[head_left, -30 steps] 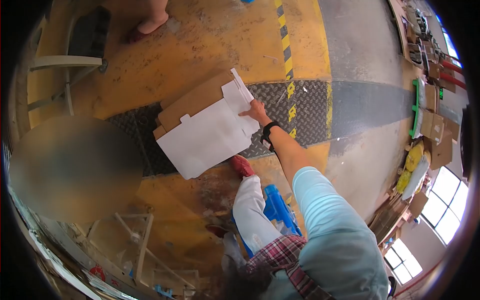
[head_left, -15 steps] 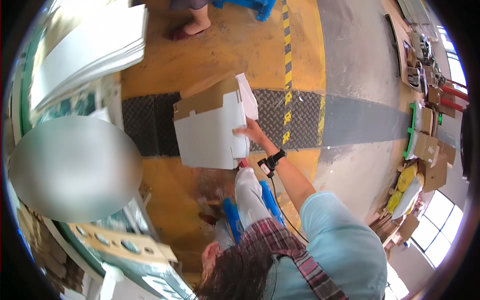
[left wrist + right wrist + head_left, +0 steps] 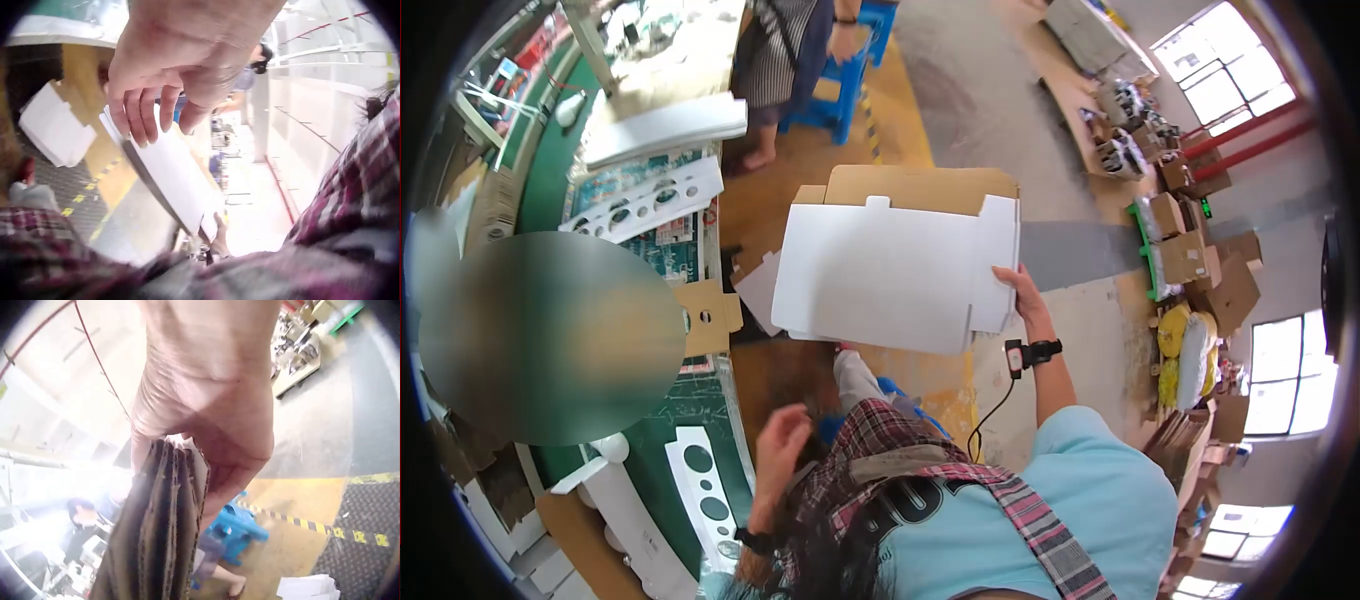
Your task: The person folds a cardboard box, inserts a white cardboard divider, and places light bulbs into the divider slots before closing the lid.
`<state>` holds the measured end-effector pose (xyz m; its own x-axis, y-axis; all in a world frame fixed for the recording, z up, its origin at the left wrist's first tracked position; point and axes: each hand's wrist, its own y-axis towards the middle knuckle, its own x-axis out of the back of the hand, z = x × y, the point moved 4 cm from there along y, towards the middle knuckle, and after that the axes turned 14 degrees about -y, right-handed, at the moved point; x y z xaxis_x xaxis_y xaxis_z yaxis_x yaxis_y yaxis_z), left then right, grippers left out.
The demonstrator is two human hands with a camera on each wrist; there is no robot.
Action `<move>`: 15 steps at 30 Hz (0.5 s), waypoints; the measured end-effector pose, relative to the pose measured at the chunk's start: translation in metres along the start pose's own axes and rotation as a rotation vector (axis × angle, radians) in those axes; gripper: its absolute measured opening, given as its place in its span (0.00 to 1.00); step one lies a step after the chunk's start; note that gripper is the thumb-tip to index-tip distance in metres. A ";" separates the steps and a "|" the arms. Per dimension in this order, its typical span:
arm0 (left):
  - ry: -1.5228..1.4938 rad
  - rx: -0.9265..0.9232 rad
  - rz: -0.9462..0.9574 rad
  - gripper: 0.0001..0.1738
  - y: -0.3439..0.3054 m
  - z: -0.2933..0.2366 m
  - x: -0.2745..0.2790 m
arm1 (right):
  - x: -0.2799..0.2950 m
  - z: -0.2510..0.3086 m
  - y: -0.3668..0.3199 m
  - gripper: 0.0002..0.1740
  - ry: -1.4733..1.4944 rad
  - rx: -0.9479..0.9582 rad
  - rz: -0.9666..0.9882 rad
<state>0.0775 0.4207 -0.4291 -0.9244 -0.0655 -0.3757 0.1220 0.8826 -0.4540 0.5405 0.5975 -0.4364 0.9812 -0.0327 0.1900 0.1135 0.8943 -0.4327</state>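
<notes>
My right hand (image 3: 1025, 290) grips the right edge of a stack of flat die-cut cardboard sheets (image 3: 880, 270), white on the upper face with brown flaps behind. The thumb lies over the white face. In the right wrist view the corrugated edges (image 3: 165, 512) of several sheets show inside the grasp. The stack is held up in front of the body. My left hand (image 3: 785, 435) is near the waist, apart from the stack, with loosely bent fingers and nothing in them. In the left wrist view those fingers (image 3: 134, 115) overlap the stack's far end.
More white cardboard sheets (image 3: 56, 128) lie on the floor. A green-topped bench (image 3: 665, 400) stands at the left, bearing white sheets with round holes (image 3: 645, 200) and a pile of white sheets (image 3: 670, 130). Behind it is another person (image 3: 780, 60) beside a blue stool (image 3: 840, 100).
My right hand has raised the stack from the floor and brought it round in front of the body. The view has swung up, bringing the bench and my left hand into sight.
</notes>
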 end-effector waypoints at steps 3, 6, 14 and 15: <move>0.525 -0.568 -0.131 0.31 -0.011 -0.095 -0.007 | 0.022 0.023 -0.067 0.34 0.163 0.072 -0.016; 0.431 -0.669 -0.219 0.34 -0.018 -0.154 -0.008 | 0.012 0.030 -0.083 0.34 0.255 0.175 0.224; 0.113 -0.491 -0.411 0.24 -0.180 -0.175 0.041 | -0.162 0.121 -0.016 0.17 0.223 0.333 0.657; 0.143 -0.495 -0.481 0.27 -0.211 -0.169 0.032 | -0.190 0.151 -0.055 0.20 0.212 0.335 0.584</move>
<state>-0.0387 0.3107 -0.2089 -0.8771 -0.4697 -0.0998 -0.4596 0.8814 -0.1092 0.3241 0.6215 -0.3155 0.8803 0.4386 -0.1808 -0.4613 0.8803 -0.1108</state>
